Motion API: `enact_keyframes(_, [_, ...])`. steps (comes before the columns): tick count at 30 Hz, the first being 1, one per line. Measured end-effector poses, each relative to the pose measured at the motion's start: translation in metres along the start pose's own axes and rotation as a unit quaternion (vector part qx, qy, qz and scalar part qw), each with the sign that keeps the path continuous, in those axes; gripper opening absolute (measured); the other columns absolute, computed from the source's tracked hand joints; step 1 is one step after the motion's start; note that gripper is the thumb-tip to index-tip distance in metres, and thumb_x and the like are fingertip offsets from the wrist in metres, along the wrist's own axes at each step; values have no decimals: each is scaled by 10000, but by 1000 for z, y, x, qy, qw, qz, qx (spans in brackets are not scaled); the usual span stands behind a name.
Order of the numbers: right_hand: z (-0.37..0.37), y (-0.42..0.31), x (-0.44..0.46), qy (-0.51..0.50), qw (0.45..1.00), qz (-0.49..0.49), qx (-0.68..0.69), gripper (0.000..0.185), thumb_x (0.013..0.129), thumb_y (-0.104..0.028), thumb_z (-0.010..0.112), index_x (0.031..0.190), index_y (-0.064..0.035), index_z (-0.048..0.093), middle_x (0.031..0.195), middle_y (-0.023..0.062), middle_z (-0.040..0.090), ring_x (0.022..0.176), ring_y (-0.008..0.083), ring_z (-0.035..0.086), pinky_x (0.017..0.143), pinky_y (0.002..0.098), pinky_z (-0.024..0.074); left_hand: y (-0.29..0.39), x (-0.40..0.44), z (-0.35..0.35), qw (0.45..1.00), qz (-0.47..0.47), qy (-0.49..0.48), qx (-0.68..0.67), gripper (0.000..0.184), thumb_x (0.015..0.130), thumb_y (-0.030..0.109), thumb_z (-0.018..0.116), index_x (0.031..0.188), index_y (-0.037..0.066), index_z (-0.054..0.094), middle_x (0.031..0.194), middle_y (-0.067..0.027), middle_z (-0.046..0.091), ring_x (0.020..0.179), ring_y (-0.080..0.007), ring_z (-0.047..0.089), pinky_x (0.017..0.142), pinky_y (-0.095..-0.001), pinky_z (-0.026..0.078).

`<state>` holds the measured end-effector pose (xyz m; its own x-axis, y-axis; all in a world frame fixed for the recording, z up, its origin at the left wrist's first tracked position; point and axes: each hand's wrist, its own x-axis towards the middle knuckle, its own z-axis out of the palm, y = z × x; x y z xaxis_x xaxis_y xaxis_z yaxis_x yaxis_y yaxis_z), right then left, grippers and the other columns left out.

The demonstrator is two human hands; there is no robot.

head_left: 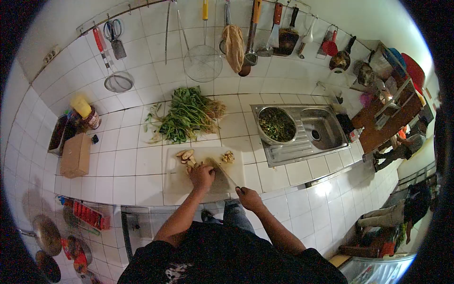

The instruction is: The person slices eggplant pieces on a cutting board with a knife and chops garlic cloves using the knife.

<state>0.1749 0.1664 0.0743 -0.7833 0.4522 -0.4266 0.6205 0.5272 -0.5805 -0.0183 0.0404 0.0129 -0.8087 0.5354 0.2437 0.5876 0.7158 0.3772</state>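
On the white cutting board (177, 184), my left hand (202, 177) is closed, with its curled fingers down close to the blade. What sits under those fingers is mostly hidden. Pale pieces with brownish skin (186, 155), perhaps a root, lie just beyond that hand. My right hand (249, 198) grips the handle of a knife (226, 173), whose blade slants up and left across the board toward my left hand. A small heap of chopped yellowish bits (227, 156) rests to the right of the blade tip.
Leafy greens with roots (189, 116) lie behind the board. To the right, a bowl of cut greens (276, 124) stands on the drainboard beside the sink basin (324, 130). A cardboard box (75, 155) is at the left. Strainers (203, 63) and utensils hang above. Other people (402, 208) are at far right.
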Motion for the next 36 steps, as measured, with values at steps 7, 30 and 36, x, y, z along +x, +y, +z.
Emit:
enact_keyframes(7, [0,25,-10,-10,982,-173,-73,401,1008,-356,404,1126,9,520,889,275,603,795,466,603,736,527,511,1,-26,-19,995,101,-4,17,215,676,222,738,887,186,747,1082,-6,621,1129,-250,499,969,-532,300])
enact_keyframes(30, [18,16,-18,-31,998,-12,45,586,1003,-482,377,998,49,626,986,333,626,978,510,582,869,530,451,5,-28,-19,995,89,-50,11,304,657,254,736,931,122,747,1243,-31,535,1249,-286,417,1022,-571,270])
enact_keyframes(36, [18,3,-16,-5,1000,-19,20,534,1007,-460,368,996,15,610,955,320,631,963,507,582,837,549,454,7,-29,-20,994,83,-77,7,285,692,277,719,937,133,737,1289,-65,534,1309,-348,354,1037,-593,240])
